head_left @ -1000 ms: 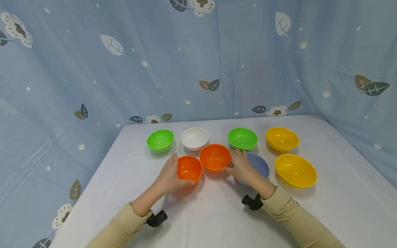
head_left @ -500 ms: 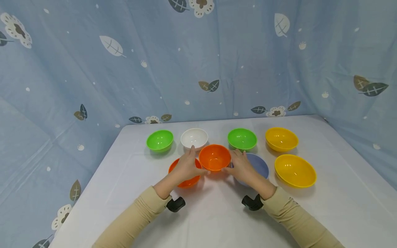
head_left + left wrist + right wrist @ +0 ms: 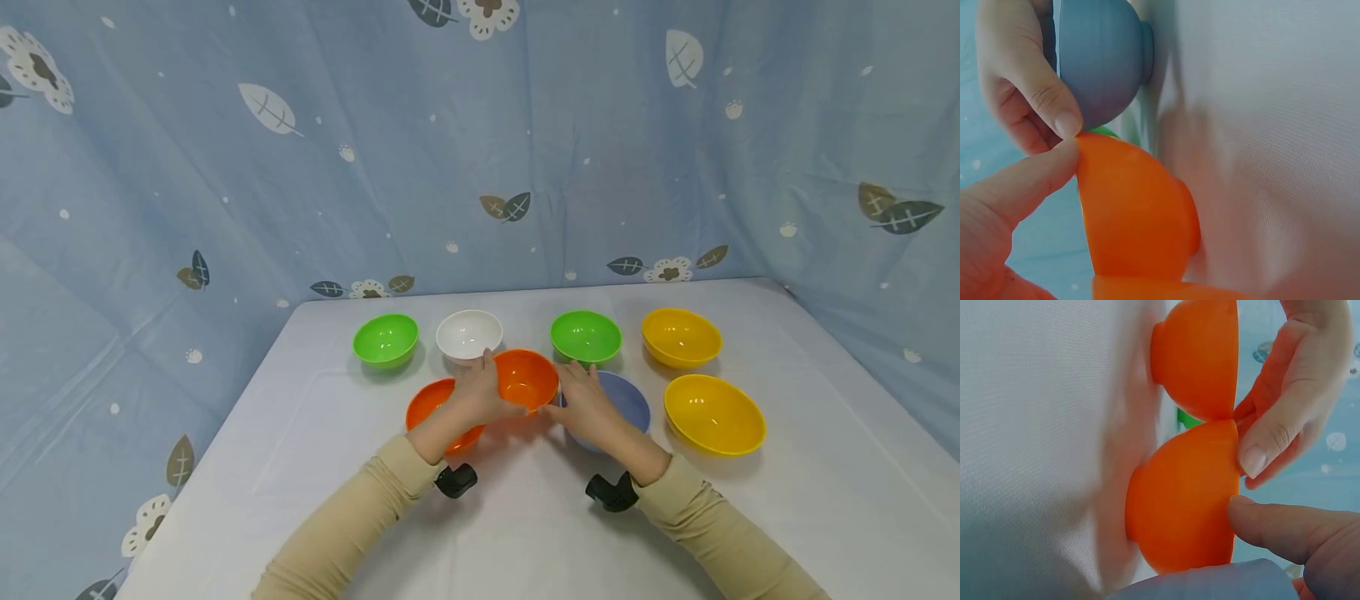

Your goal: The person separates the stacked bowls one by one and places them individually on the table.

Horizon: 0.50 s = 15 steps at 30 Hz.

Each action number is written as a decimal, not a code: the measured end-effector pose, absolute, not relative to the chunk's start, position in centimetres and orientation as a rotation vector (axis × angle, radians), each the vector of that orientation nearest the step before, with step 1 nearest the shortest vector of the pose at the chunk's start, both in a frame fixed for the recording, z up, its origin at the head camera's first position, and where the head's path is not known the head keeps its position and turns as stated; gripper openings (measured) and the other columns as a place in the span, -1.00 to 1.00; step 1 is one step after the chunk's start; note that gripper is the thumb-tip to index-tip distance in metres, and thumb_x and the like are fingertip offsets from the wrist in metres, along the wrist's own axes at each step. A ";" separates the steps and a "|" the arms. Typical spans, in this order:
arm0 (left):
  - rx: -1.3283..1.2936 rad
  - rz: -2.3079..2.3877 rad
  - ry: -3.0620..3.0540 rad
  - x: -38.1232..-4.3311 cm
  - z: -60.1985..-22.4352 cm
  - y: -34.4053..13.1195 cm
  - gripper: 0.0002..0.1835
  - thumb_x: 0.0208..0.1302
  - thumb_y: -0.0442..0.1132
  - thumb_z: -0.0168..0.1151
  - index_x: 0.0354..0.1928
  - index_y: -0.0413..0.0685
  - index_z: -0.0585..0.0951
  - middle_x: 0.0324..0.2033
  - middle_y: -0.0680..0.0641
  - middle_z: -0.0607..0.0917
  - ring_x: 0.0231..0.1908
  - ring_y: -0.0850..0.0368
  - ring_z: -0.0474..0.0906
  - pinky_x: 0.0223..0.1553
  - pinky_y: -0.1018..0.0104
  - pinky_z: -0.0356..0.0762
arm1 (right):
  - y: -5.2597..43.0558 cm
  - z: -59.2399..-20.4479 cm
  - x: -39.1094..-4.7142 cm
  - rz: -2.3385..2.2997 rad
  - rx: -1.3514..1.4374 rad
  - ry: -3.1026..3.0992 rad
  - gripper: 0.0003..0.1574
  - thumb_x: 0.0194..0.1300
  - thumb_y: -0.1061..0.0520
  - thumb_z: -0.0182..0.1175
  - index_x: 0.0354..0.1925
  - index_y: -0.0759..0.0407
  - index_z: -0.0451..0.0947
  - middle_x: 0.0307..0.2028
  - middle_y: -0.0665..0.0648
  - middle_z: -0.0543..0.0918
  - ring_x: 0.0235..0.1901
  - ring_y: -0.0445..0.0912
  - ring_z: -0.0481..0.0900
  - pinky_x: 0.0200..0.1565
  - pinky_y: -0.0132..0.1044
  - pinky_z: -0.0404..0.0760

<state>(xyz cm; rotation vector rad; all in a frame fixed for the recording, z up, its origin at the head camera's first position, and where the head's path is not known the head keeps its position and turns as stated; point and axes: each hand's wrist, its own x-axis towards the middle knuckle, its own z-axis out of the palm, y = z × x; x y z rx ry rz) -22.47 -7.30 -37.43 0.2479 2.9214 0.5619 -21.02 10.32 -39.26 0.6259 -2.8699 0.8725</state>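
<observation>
An orange bowl [image 3: 527, 382] stands upright on the white cloth between the two hands. My left hand [image 3: 480, 393] grips its left side, its thumb [image 3: 1054, 165] at the rim in the left wrist view. On the opposite side my right hand [image 3: 587, 404] holds the same bowl, the thumb [image 3: 1266, 522] pressing near the rim in the right wrist view. Both thumb tips lie close together at the near rim. A second orange bowl [image 3: 427, 406] is partly hidden under my left hand and wrist. Partly behind my right hand sits a blue bowl [image 3: 628, 404].
Along the back stand a green bowl [image 3: 386, 340], a white bowl [image 3: 468, 333], another green bowl [image 3: 587, 336] and a yellow bowl [image 3: 681, 337]. A larger-looking yellow bowl [image 3: 715, 414] is at the right. A patterned blue curtain [image 3: 480, 150] hangs behind the table.
My left hand has left the second orange bowl and moved right, over to the orange bowl in the middle. The right hand stays at that bowl, and the bowls look unmoved.
</observation>
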 end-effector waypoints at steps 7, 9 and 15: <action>0.246 0.481 2.921 -22.7 -37.6 -6.7 0.26 -0.16 0.25 0.37 0.35 -0.43 -0.07 0.31 -0.34 0.14 0.24 -0.31 0.16 0.25 -0.13 0.10 | 10.3 -39.3 -21.0 0.850 0.639 -2.854 -0.21 0.01 0.17 0.35 0.18 0.40 0.31 0.14 0.39 0.41 0.23 0.37 0.16 0.20 0.35 -0.11; 0.257 0.476 2.927 -22.7 -37.6 -6.6 0.27 -0.18 0.27 0.37 0.35 -0.44 -0.06 0.31 -0.34 0.14 0.24 -0.30 0.17 0.25 -0.12 0.10 | 10.3 -39.2 -21.1 0.837 0.643 -2.850 -0.22 0.01 0.17 0.35 0.17 0.41 0.32 0.13 0.39 0.42 0.22 0.37 0.17 0.20 0.36 -0.10; 0.301 0.456 2.939 -22.7 -37.6 -6.5 0.28 -0.20 0.30 0.36 0.34 -0.46 -0.03 0.32 -0.35 0.12 0.26 -0.27 0.15 0.29 -0.01 0.09 | 10.3 -39.2 -21.1 0.847 0.635 -2.856 -0.22 -0.01 0.17 0.36 0.16 0.41 0.33 0.12 0.39 0.43 0.22 0.36 0.18 0.20 0.35 -0.13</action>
